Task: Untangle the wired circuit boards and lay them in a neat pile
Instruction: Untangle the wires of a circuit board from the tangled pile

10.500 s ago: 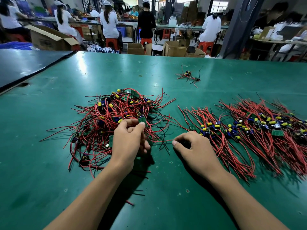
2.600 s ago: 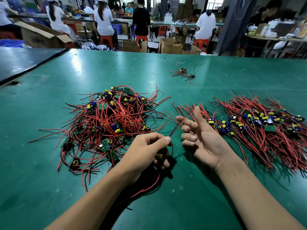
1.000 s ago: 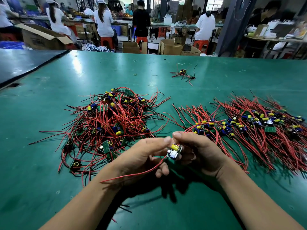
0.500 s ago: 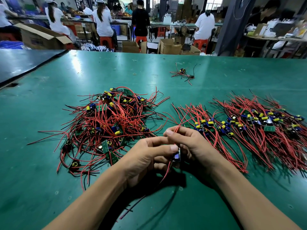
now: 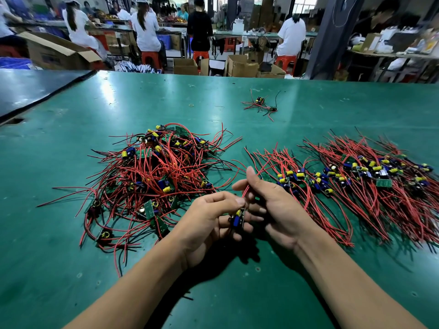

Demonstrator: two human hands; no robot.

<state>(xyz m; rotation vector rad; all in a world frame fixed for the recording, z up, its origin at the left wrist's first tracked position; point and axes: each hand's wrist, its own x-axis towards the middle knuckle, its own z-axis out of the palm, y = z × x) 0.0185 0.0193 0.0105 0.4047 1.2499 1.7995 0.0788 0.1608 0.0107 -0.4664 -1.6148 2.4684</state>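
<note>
A: Circuit board [image 5: 238, 218], the one being handled: where does it sit?

B: Off the counter [image 5: 71, 143], low in the middle of the view, in the left hand [image 5: 206, 224]. It is small, with a yellow part and a blue part on it. It shows between the tips of the left fingers [image 5: 225, 199], which are curled round it.

A: And the right hand [image 5: 280, 205]?

B: Just beside the left. Its thumb and forefinger pinch a red wire [image 5: 245, 189] that rises from the board. The thumb stands up, and the other right fingers [image 5: 257, 210] are loosely curled below, toward the board.

A: So both grip?

B: Yes, the left grips the board and the right grips its wire.

A: Where are the other boards?

B: The tangled heap [image 5: 154, 176] lies on the counter beyond the left hand and to its left. Its red and black wires loop every way, with green boards here and there among them. The sorted pile [image 5: 306, 181] lies beyond the right hand and to its right, boards in a row and wires running roughly alike. A larger pile [image 5: 380, 172] lies just beside it, further right.

A: Anything else on the counter?

B: A stray bundle [image 5: 260, 106] of a few wired parts, well apart, toward the far edge. A small rubber band [image 5: 191, 105] lies to its left. Past the counter, people [image 5: 145, 29] sit on red stools [image 5: 149, 58] at counters of their own, with cardboard boxes [image 5: 185, 66] on the floor.
</note>
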